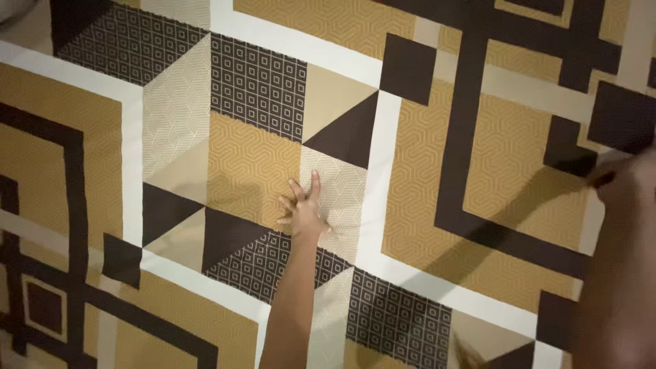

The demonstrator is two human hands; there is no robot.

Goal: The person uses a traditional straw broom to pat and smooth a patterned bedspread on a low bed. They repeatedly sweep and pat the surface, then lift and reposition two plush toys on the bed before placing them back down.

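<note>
Your left hand [304,212] is pressing flat on the patterned sheet [478,157], fingers spread and released, grasping nothing. It is resting near the middle of the view, where a pale hexagon-printed patch is meeting a mustard one, just above a dark triangle. The sheet, in brown, mustard, cream and white blocks, is filling the whole view. Your right hand [625,184] is blurring at the right edge over the sheet; I cannot tell whether it is gripping.
</note>
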